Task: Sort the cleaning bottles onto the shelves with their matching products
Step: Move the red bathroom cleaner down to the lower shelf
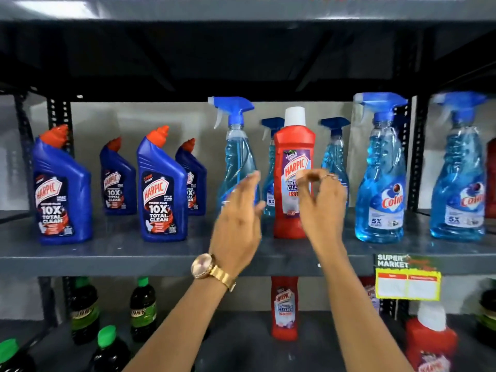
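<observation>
Two hands, left hand (237, 210) and right hand (320, 202), flank the upright red Harpic bottle (294, 173) on the shelf (107, 257), fingers spread open and holding nothing.

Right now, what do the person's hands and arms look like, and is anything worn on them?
Both forearms are bare, with no sleeves in view. The left hand has a gold-coloured wristwatch with a round pinkish face and a metal link band. The right hand wears a thin ring on one finger. No gloves on either hand.
</observation>
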The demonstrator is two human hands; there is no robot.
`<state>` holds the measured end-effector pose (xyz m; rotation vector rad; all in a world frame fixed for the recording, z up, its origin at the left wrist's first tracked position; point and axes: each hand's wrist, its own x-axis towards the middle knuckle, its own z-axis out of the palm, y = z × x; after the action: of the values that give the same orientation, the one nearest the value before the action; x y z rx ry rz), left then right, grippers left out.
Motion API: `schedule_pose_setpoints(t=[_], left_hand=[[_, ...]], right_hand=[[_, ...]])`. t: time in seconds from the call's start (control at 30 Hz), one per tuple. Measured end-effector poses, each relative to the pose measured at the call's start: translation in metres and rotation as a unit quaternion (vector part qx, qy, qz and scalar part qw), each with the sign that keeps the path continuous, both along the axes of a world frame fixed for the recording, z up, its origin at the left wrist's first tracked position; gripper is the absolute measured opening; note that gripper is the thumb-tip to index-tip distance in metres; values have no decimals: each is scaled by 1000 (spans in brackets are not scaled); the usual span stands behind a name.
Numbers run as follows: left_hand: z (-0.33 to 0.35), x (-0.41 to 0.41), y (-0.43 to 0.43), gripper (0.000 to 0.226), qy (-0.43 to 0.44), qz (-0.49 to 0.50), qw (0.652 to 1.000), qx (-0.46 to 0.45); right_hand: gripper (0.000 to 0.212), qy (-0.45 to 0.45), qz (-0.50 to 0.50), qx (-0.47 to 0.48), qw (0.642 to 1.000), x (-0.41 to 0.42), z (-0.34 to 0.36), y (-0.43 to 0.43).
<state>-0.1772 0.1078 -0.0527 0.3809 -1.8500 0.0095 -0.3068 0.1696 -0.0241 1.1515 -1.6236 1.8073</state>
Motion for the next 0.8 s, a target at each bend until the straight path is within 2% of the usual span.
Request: schedule_pose_setpoints(t=[0.03, 0.07, 0.13, 0.2, 0.27, 0.33, 0.43, 0.6, 0.7, 0.8], left_hand=[[1, -10, 4, 59, -53, -39, 997, 33], [2, -21, 6, 63, -109, -63, 988, 90], [8, -43, 4, 69, -177, -80, 954, 230], [14, -56, 2, 63, -162, -85, 931, 315], [19, -62, -1, 46, -115, -80, 929, 342], [19, -62, 0, 34, -87, -72, 928, 354], [11, -52, 13, 29, -49, -101, 930, 349], [-12, -23, 71, 22, 40, -169, 949, 265], [-40, -5, 104, 24, 72, -209, 945, 241], [-87, -2, 119, 27, 55, -218, 940, 258]], right_hand=[[33, -18, -12, 5, 1000, -13, 5, -3], [40, -60, 30, 26, 997, -24, 11, -8], [44, -176, 183, 65, 965, -36, 14, -19], [36, -225, 244, 110, 937, -40, 5, -28], [32, -212, 238, 120, 940, -40, -5, -31], [30, -200, 253, 96, 942, -39, -14, -25], [22, -185, 292, 63, 936, -33, -20, -3], [18, -125, 349, -25, 928, -3, -34, 60], [22, -81, 344, -25, 935, 7, -62, 99], [21, -79, 366, 28, 927, 5, -105, 125]])
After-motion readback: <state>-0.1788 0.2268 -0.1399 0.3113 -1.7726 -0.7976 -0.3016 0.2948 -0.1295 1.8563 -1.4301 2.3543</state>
